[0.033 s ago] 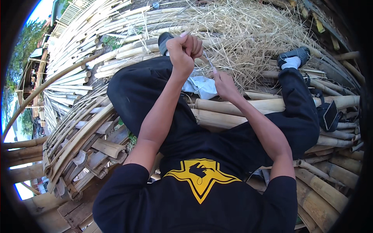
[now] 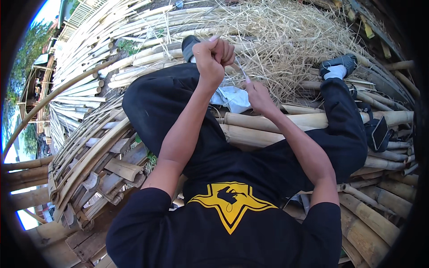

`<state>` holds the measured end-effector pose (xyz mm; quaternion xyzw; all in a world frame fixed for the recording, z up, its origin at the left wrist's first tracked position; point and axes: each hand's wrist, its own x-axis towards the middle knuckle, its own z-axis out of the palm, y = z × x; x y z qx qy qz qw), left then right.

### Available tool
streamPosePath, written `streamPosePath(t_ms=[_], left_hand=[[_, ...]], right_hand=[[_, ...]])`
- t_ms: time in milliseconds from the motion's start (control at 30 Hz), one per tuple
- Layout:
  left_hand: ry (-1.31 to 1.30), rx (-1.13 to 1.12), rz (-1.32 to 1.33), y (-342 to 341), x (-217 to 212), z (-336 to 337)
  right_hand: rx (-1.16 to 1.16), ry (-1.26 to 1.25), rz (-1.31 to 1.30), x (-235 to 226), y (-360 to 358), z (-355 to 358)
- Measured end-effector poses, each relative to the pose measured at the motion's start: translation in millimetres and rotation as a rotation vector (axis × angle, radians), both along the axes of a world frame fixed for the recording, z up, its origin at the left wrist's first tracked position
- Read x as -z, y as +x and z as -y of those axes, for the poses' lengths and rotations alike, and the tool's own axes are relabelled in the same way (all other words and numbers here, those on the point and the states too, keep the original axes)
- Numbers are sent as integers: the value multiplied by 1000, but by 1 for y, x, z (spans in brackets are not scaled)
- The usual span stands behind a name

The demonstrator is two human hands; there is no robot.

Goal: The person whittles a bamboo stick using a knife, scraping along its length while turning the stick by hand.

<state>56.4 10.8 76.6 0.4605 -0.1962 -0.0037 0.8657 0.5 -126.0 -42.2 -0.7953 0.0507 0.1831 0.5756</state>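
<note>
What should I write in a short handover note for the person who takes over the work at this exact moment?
Left hand: raised, closed in a fist around the upper end of a thin pale strip.
Right hand: lower, fingers pinching the same strip near its lower end.
Things: the strip runs slanted between the two hands, above a white cloth lying on the lap. The person sits on thick bamboo poles; a heap of dry shavings lies in front, between the shoes.
Done: cannot tell how much of the strip is worked.
Left: the strip is in both hands, not yet set down.
</note>
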Motion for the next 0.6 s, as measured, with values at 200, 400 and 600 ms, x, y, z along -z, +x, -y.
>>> streamPosePath(t_ms=[200, 400, 600], left_hand=[[-8, 72, 21, 11, 5, -5], [117, 134, -2, 9, 2, -11], [64, 161, -32, 10, 4, -12]], right_hand=[[-40, 774, -657, -23, 10, 16], [-66, 217, 410, -38, -4, -10], [-57, -44, 224, 37, 15, 19]])
